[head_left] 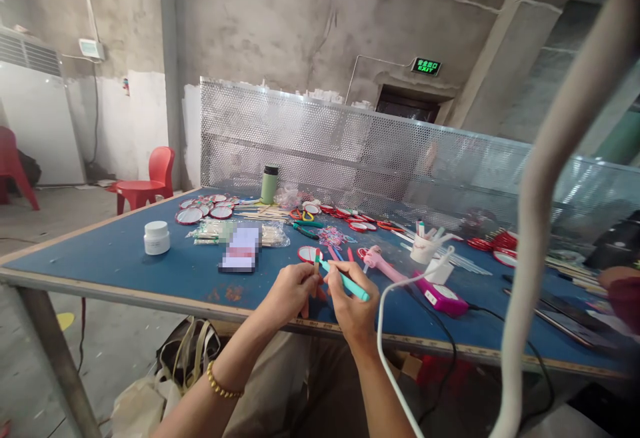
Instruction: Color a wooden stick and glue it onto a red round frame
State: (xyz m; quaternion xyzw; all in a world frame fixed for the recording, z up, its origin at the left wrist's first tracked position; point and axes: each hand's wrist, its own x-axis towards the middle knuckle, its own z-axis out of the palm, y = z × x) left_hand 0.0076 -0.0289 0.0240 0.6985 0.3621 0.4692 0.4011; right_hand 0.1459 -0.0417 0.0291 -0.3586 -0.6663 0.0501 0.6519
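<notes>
Many small things crowd the blue worktop [125, 251] around the two hands. Just behind them lies a single red-rimmed disc [306, 253], and farther back there are scissors [302, 215] and a group of round discs [203, 210] of the same kind. To the right lie a pink handheld tool [383, 266], a white cup [424, 249] filled with sticks, and a magenta power box [442, 297] with a white plug [440, 271] in it. A white cable [387, 351] comes from this plug toward the camera and passes just beside the right wrist. A thick white cord [550, 191], out of focus and very close, hides part of the right side. To the left stand a white jar [157, 237] and a green flask [269, 185] with a black cap. A perforated metal screen [375, 151] closes the far edge.

The left hand [293, 291] pinches a thin stick [317, 261] and keeps it nearly upright; its upper end shows red and green. The right hand [353, 305] is closed around a teal pen-shaped tool [346, 281], slim and smooth, whose tip meets the stick near its top. Both are held above the near edge of the worktop, in the middle.

On the wall a green sign [426, 66] reads "EXIT". The packet [241, 249] before the left hand is blurred, so its print cannot be read.
</notes>
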